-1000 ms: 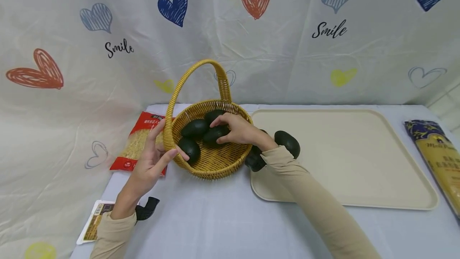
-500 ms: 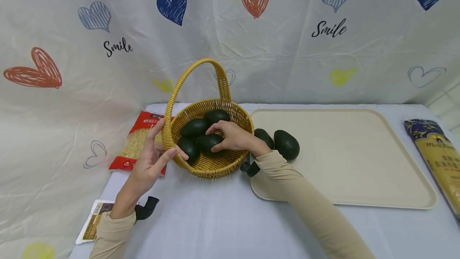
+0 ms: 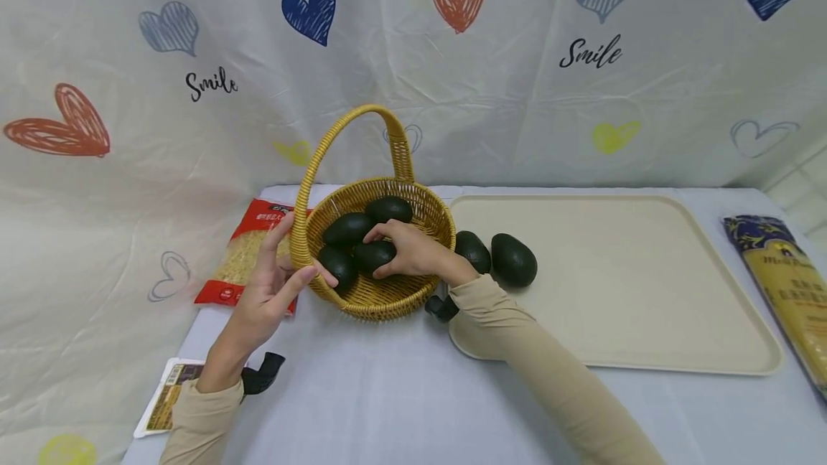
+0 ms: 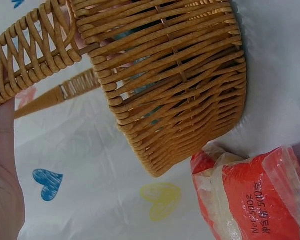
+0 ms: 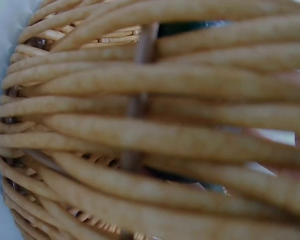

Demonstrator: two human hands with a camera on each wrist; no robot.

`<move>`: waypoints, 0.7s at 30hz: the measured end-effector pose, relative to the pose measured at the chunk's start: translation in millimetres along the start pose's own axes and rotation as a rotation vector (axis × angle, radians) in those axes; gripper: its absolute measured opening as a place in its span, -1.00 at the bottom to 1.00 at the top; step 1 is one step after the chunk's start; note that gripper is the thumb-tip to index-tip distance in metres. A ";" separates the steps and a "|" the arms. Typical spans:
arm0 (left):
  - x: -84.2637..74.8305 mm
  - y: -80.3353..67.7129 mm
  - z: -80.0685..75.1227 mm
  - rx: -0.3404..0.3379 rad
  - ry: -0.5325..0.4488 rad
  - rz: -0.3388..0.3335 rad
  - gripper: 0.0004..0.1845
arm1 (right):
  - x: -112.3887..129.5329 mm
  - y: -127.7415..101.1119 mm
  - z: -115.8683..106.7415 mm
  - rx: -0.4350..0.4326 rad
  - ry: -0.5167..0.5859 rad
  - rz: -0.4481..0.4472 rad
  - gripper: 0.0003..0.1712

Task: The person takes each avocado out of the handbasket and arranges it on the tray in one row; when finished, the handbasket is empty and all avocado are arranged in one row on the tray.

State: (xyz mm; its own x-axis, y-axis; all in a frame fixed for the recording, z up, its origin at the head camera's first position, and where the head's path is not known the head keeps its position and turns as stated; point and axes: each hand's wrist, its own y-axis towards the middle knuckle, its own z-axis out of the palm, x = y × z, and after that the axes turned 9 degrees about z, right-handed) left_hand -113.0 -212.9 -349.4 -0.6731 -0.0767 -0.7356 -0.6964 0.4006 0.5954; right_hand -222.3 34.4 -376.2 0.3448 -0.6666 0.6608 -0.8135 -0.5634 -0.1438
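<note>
A yellow woven basket [image 3: 381, 307] with a tall arched handle stands on the table and holds several dark green avocados [image 3: 349, 228]. My left hand [image 3: 265, 293] grips the basket's left side at the foot of the handle, thumb in front and fingers behind. Inside the basket, my right hand [image 3: 413, 248] pinches one avocado [image 3: 373, 257] between thumb and fingers. In the left wrist view, the basket's wicker wall [image 4: 175, 75] fills the upper part. Wicker strands [image 5: 140, 110] close to the lens block most of the right wrist view.
Two more avocados [image 3: 514, 260] lie on the left end of a beige tray [image 3: 633, 278], right of the basket. A red pasta bag [image 3: 242, 257] lies behind my left hand. Near my left wrist is a flat packet [image 3: 163, 407]. A yellow-and-blue bag [image 3: 785, 278] sits at the far right.
My right hand has shifted left and slightly toward me inside the basket, bringing the pinched avocado beside the front-left one. My left hand stays at the handle.
</note>
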 end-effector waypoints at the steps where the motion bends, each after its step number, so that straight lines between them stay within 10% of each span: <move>1: 0.1 0.2 -0.1 0.002 -0.004 0.005 -0.08 | -0.3 0.1 0.3 0.002 -0.001 -0.004 -0.36; 21: 2.0 0.4 -0.3 0.004 -0.028 0.015 -0.08 | -0.4 -27.2 -25.2 -0.173 0.119 -0.117 -0.37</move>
State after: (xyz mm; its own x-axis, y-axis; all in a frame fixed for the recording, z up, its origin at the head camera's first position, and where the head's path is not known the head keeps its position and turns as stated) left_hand -114.7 -213.2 -350.5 -0.6766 -0.0454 -0.7350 -0.6850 0.4052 0.6055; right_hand -212.1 62.3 -353.9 0.3919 -0.5340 0.7492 -0.8430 -0.5346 0.0599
